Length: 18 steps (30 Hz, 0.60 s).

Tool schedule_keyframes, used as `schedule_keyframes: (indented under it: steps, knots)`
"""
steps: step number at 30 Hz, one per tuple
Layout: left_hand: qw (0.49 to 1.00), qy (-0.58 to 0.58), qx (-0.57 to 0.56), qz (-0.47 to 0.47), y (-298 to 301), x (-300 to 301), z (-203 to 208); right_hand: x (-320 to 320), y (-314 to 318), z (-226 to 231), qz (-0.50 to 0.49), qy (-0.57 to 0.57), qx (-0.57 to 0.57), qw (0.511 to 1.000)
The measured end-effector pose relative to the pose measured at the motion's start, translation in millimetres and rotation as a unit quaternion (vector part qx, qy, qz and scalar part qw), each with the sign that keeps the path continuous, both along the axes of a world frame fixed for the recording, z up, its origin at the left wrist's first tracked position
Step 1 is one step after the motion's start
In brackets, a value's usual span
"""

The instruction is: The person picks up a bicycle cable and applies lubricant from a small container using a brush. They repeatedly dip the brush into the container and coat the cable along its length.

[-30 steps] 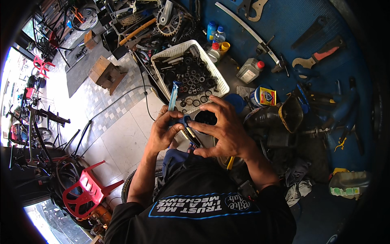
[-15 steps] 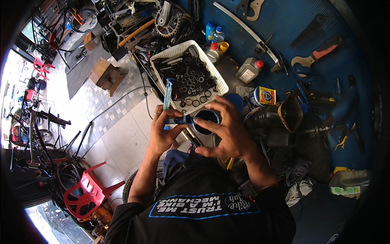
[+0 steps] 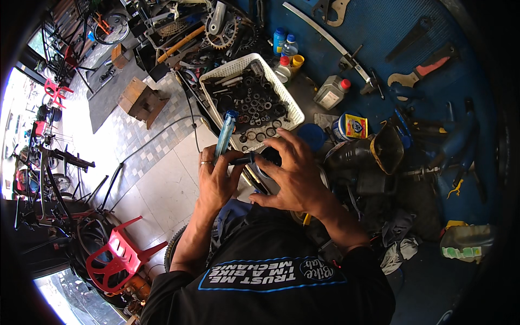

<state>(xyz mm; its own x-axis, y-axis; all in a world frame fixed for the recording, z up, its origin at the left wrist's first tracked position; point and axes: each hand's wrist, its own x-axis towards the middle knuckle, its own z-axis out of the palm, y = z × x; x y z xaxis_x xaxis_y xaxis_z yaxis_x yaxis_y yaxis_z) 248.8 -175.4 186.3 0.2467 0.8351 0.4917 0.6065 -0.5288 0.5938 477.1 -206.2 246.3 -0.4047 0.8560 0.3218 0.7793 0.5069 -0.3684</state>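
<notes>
My left hand (image 3: 215,181) is closed on a translucent light-blue tube (image 3: 225,136) with a dark blue smear at its far end. A short dark cylinder (image 3: 242,159) also sticks out between the thumb and fingers of that hand, pointing right. My right hand (image 3: 295,176) has its fingers spread, and its index fingertip touches or nearly touches the cylinder's right end. Under those fingers is a round tub (image 3: 273,156) with dark contents, mostly covered by the hand. Whether the tube and the cylinder are one piece I cannot make out.
Beyond my hands lies a cream plastic basket (image 3: 298,115) of small metal rings and parts. Right of it are a blue lid (image 3: 311,137), a grey bottle with a red cap (image 3: 332,93) and a cut-open dark container (image 3: 387,147). A red plastic chair (image 3: 122,249) stands left.
The light-blue tube has tilted and its far end has come slightly nearer and to the right. Both hands have shifted a little left, and the right fingers cover more of the tub.
</notes>
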Motion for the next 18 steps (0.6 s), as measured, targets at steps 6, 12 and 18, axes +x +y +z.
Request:
schedule_keyframes:
  steps: [6,12,18]
  knots:
    - [1.000,0.003,-0.001,0.010,-1,-2,-2,-9,0,9,0.012,-0.026,0.023,0.999]
    - [0.998,-0.050,-0.035,0.013,-1,0,11,-1,1,8,0.022,0.006,0.021,1.000]
    - [0.971,-0.198,-0.131,0.015,5,-1,1,21,2,4,0.070,0.147,-0.056,0.985]
